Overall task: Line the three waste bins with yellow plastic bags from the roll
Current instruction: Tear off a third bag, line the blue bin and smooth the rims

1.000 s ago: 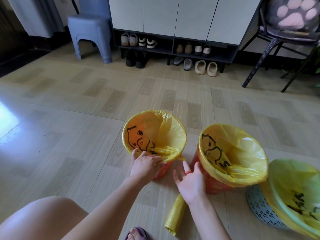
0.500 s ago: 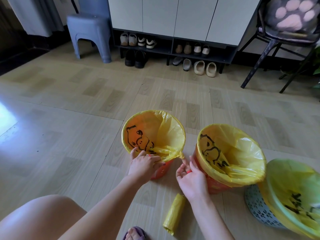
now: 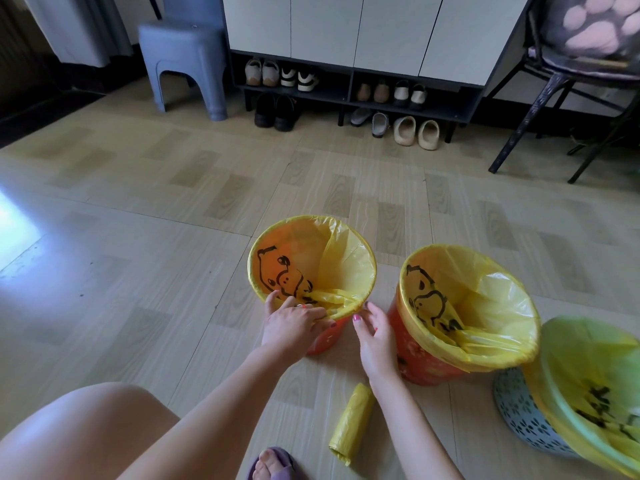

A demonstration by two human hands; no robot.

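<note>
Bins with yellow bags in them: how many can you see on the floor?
3. The left orange bin is by the person's hands, the middle orange bin is right of it, and the perforated grey bin sits at the far right, partly cut off by the frame edge.

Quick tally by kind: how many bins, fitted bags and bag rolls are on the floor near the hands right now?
Orange plastic bins: 2
Blue-grey perforated bin: 1
Fitted yellow plastic bags: 3
Yellow bag roll: 1
Total: 7
</note>
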